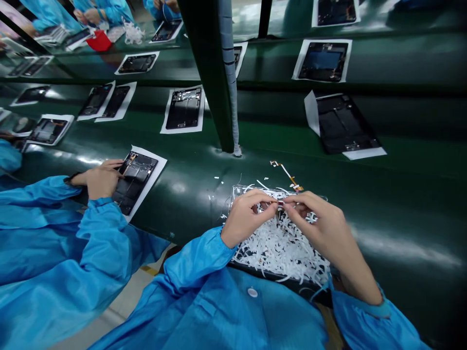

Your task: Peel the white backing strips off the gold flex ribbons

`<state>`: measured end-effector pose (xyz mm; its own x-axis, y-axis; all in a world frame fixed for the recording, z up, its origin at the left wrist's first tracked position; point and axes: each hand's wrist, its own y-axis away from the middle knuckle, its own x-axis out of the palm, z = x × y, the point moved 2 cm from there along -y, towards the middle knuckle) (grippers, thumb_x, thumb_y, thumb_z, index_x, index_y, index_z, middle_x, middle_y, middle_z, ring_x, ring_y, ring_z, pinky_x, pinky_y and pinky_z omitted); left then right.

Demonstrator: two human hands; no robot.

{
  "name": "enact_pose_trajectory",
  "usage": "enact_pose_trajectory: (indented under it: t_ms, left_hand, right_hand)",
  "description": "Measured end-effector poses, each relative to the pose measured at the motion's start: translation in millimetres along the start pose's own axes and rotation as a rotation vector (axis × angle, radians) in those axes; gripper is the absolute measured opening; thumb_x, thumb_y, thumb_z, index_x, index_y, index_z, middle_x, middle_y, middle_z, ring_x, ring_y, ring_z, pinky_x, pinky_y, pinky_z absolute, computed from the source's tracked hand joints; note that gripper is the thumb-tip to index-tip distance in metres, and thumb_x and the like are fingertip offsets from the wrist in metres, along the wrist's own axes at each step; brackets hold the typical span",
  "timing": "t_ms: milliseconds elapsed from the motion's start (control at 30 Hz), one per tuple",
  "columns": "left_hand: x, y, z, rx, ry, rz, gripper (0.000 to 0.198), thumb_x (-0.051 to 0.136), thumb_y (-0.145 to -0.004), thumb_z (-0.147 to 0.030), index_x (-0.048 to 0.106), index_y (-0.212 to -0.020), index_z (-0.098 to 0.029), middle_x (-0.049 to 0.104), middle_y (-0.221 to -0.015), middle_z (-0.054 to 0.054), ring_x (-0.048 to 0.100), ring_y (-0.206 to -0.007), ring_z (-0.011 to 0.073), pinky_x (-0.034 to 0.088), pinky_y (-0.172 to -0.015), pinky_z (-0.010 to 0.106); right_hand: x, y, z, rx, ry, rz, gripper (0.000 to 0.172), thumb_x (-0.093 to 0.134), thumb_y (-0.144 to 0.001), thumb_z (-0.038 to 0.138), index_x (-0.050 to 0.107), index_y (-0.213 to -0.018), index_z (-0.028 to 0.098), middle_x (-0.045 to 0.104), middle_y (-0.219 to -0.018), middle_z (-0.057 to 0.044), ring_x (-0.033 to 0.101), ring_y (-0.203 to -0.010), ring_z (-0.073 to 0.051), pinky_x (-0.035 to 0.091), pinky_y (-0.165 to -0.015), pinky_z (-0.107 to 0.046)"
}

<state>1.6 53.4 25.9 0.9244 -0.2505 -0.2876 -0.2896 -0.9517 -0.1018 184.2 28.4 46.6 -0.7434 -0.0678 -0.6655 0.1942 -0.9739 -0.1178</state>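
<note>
My left hand (250, 214) and my right hand (319, 221) meet fingertip to fingertip, pinching a small dark part (280, 203) between them. Its details are too small to tell. Below both hands lies a clear-edged tray filled with white paper scraps (280, 248). Just beyond my fingers, a thin orange and white flex cable (286, 174) rests on the green surface, its wider orange end close to my right hand.
A dark tablet housing (346, 124) on white paper lies at the right. Left of me, a co-worker's hands (104, 180) touch another housing (136, 177). A green post (211, 73) with a wrapped cable rises ahead. Several more housings lie on the belts beyond.
</note>
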Motion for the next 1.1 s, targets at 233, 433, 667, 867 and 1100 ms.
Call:
enact_pose_trajectory:
  t_ms: [233, 433, 667, 867, 1100]
  left_hand:
    - [-0.5, -1.0, -1.9, -0.012, 0.002, -0.011, 0.009, 0.068, -0.089, -0.024, 0.074, -0.093, -0.019, 0.072, -0.092, 0.004, 0.064, -0.081, 0.0138, 0.048, -0.059, 0.023]
    - [3.5, 2.9, -3.0, 0.075, -0.209, 0.013, 0.002, 0.068, -0.085, -0.02, 0.07, -0.085, -0.019, 0.068, -0.083, 0.002, 0.062, -0.075, 0.0143, 0.05, -0.065, 0.027]
    - [0.2, 2.9, -4.6, 0.141, -0.286, 0.035, 0.007, 0.066, -0.085, -0.017, 0.072, -0.085, -0.019, 0.073, -0.086, 0.002, 0.067, -0.082, 0.0168, 0.054, -0.075, 0.03]
    - [-1.9, 0.8, 2.2, 0.109, -0.258, 0.057, 0.014, 0.065, -0.083, -0.013, 0.076, -0.087, -0.021, 0.075, -0.086, 0.001, 0.069, -0.083, 0.0173, 0.056, -0.076, 0.031]
    - [0.4, 3.0, -3.3, 0.079, -0.196, 0.089, 0.018, 0.07, -0.083, -0.018, 0.076, -0.099, -0.022, 0.076, -0.094, 0.001, 0.07, -0.087, 0.0159, 0.057, -0.08, 0.03]
  right_hand:
    - [-2.6, -1.1, -0.2, 0.004, -0.108, 0.046, 0.017, 0.056, -0.099, 0.034, 0.068, -0.095, 0.022, 0.068, -0.085, -0.003, 0.063, -0.074, -0.017, 0.05, -0.065, -0.03]
    - [2.4, 1.4, 8.8, -0.059, 0.006, -0.042, 0.011, 0.057, -0.097, 0.025, 0.061, -0.087, 0.022, 0.061, -0.079, -0.001, 0.058, -0.069, -0.014, 0.048, -0.063, -0.028]
    - [8.1, 3.5, 13.7, -0.202, 0.231, -0.027, 0.006, 0.056, -0.098, 0.021, 0.059, -0.093, 0.019, 0.06, -0.083, -0.003, 0.06, -0.072, -0.014, 0.047, -0.062, -0.027]
    - [8.8, 3.0, 13.5, -0.229, 0.299, -0.033, 0.008, 0.054, -0.099, 0.023, 0.06, -0.094, 0.018, 0.06, -0.082, -0.003, 0.06, -0.07, -0.015, 0.046, -0.06, -0.028]
    - [2.9, 5.6, 8.8, -0.219, 0.235, -0.012, 0.006, 0.058, -0.097, 0.021, 0.061, -0.092, 0.018, 0.06, -0.081, -0.001, 0.059, -0.067, -0.012, 0.045, -0.061, -0.026]
